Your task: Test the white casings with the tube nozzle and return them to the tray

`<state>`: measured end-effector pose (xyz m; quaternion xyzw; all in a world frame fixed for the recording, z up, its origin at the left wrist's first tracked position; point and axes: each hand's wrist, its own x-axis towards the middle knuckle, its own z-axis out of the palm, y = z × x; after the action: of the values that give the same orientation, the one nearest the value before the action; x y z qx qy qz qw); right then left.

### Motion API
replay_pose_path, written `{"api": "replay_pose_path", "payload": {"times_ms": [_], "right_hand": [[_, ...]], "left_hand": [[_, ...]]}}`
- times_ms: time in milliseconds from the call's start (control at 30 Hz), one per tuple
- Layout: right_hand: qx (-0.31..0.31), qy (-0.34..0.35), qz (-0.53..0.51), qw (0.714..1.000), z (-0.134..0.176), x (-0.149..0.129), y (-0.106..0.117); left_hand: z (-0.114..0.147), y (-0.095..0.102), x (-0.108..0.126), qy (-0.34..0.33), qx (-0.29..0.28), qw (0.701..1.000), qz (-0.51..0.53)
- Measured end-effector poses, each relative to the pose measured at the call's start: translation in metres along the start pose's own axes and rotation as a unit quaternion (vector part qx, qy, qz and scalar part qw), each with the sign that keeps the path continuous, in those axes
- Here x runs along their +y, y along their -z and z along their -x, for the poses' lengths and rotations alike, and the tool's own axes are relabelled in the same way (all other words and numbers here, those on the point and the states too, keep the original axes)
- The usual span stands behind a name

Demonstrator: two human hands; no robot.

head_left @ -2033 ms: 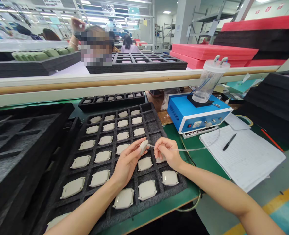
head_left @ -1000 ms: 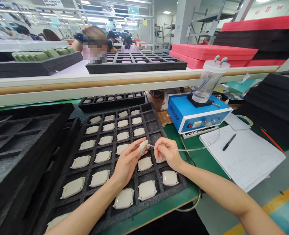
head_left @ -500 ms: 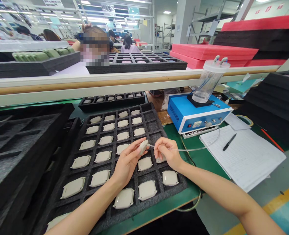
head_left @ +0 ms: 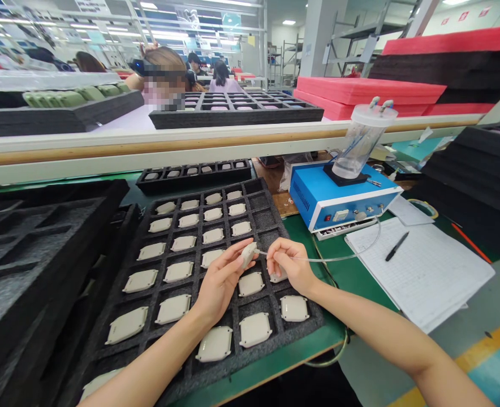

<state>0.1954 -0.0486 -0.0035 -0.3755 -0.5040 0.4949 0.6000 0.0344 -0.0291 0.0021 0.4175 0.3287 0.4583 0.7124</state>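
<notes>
A green table in a bright factory hall carries a black foam tray of beige parts, a second tray behind it, a blue box with a clear jar on top, and a paper with a pen. A shelf rail crosses above; another person sits beyond it. The left hand has its grip closed on one beige part, lifted over the tray. The right hand pinches the end of a thin clear tube that runs to the box. The tube's tip meets the part's right edge, between the two hands
</notes>
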Motion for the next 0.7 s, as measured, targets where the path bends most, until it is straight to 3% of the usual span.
{"api": "replay_pose_path", "payload": {"times_ms": [700], "right_hand": [[-0.004,0.002,-0.002,1.000,0.0004,0.0007,0.0010]], "left_hand": [[0.0004,-0.0019,0.0018,0.004,0.001,1.000,-0.002]]}}
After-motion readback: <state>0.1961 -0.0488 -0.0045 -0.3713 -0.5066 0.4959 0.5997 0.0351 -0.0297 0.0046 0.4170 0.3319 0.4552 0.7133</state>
